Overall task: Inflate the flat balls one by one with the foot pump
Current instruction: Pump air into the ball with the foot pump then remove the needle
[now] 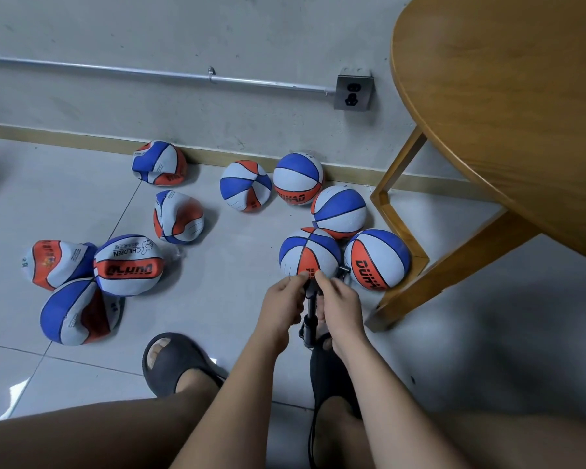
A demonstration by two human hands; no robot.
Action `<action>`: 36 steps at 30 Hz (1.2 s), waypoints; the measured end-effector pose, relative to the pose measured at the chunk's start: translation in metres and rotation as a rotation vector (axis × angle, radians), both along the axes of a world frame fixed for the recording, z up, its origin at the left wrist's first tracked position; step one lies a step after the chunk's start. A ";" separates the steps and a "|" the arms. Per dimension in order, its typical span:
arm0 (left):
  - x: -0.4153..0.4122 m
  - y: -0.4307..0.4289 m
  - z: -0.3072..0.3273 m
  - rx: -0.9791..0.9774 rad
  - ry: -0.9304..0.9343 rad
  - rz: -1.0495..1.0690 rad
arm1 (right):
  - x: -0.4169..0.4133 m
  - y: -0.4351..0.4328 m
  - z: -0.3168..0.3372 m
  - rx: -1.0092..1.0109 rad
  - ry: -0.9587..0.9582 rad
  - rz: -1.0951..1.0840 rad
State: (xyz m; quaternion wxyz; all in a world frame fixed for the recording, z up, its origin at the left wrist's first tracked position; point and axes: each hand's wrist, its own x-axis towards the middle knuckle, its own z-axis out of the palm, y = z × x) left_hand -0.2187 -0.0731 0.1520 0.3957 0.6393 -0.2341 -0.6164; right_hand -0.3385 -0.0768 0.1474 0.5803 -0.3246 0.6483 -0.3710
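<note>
My left hand (281, 297) and right hand (341, 301) pinch round the pump (310, 321) tip, so where it meets the ball (310, 250) is hidden, and its lower end vanishes behind my right wrist and slipper (320, 365). The table (521, 113) runs off the top and right edges, and the ball's fine print is too small to read

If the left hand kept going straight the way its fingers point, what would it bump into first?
The inflated blue, white and orange ball directly ahead; the left hand seems to touch it, though depth is unclear.
</note>
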 end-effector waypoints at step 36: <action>-0.007 0.029 -0.039 0.110 -0.139 -0.131 | -0.008 0.030 -0.043 0.170 0.140 0.049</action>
